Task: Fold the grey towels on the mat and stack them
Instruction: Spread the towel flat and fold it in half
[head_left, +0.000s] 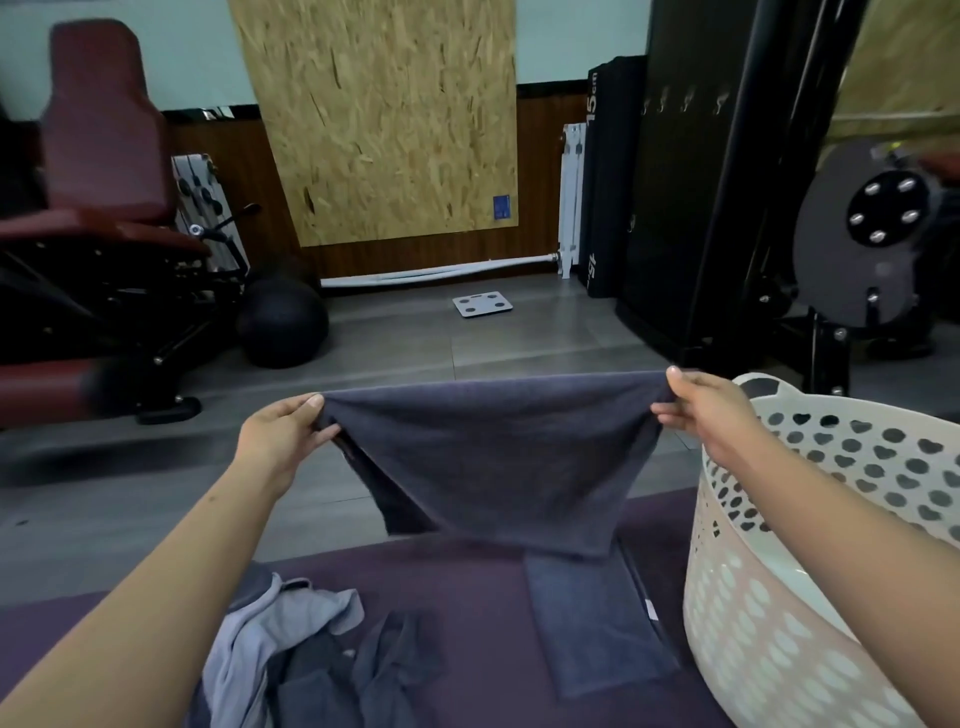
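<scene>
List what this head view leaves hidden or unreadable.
- Folded towel: far end covered by the held towel.
- Towel heap: cut off by the bottom edge; count unclear.
- Laundry basket: contents behind its wall and the right arm.
- Blue label on the board: too small.

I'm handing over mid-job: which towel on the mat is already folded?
Start at the white basket on the right. Just left of it, on the purple mat, lies the folded towel: a flat, dark grey rectangle. The pile further left is crumpled and mixed in shade.
</scene>
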